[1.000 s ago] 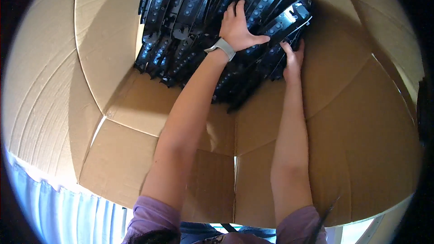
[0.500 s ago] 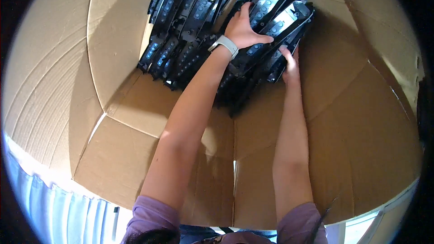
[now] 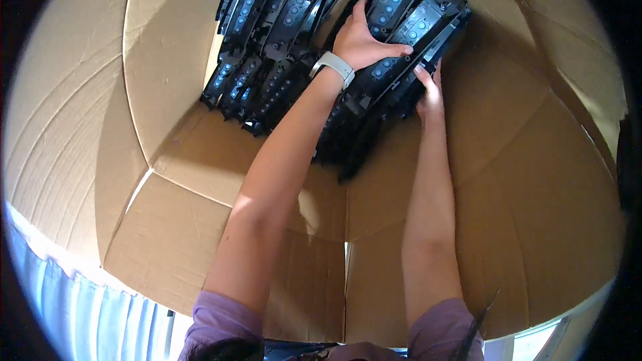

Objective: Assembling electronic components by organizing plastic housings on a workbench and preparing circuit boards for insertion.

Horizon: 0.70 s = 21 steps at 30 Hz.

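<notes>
The left hand (image 3: 361, 40) lay spread over the black plastic parts (image 3: 301, 33), fingers reaching over the top edge of one piece and thumb stretched out to the right along another, so it gripped that piece loosely rather than closing tight. The right hand (image 3: 431, 90) pressed against the right side of the stack with fingers curled onto the outer pieces; how firmly it held them could not be told. The parts were long, flat, dark mouldings with rows of small round holes showing bluish spots, packed on edge side by side in leaning rows. They stood at the far end of a large cardboard box (image 3: 174, 93), against its back wall. A pale watch (image 3: 332, 67) sat on the left wrist. Lilac sleeves (image 3: 221, 321) showed at the lower edge, and the box's brown flaps (image 3: 535, 194) spread wide around both forearms.
</notes>
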Motion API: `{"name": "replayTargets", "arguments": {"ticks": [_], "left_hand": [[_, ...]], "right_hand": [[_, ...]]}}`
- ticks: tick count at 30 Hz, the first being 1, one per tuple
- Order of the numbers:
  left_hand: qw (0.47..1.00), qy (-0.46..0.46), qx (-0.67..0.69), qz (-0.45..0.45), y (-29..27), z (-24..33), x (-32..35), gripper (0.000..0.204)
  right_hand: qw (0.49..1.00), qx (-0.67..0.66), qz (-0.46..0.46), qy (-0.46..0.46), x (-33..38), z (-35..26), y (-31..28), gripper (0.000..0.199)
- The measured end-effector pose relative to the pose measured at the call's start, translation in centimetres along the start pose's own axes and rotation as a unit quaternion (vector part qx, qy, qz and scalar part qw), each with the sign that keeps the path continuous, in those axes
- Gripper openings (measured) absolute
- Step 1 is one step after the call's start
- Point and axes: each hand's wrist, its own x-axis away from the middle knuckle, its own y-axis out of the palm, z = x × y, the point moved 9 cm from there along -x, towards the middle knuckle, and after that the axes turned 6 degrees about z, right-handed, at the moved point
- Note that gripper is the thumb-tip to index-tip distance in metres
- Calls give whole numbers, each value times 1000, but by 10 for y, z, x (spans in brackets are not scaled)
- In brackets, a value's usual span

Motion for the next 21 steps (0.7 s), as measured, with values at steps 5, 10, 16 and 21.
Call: {"name": "replayTargets", "arguments": {"ticks": [5,10,16,21], "left_hand": [[999,14,31,-8,3,16,17,122],[997,-10,72,-36,0,36,31,119],[994,-1,101,-29,-21,64,50,114],[978,-8,206,-1,-63,92,84,103]], "right_hand": [[996,-86,7,-13,20,-8,0,87],[994,-92,-2,-51,37,-24,-2,83],[994,-104,17,-29,76,-49,12,81],[996,-59,-3,-74,135,-101,57,83]]}}
